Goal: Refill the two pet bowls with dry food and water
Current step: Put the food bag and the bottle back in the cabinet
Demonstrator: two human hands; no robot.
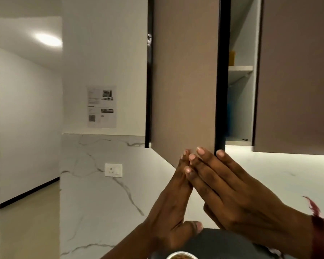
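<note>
My left hand (173, 208) and my right hand (232, 193) are raised together, with their fingertips on the lower corner of a brown upper cabinet door (184, 77). The door stands ajar, and white shelves (240, 69) show in the gap to its right. Both hands are flat with straight fingers and hold nothing. At the bottom edge, a white bowl (181, 256) with brown dry food in it peeks into view on a dark surface (219, 242). No second bowl or water is visible.
A second brown cabinet door (295, 75) hangs to the right. The marble backsplash carries a wall socket (113, 170), and a printed sheet (101, 107) is stuck on the white wall. A hallway opens at left. A yellow item (232, 57) stands on the upper shelf.
</note>
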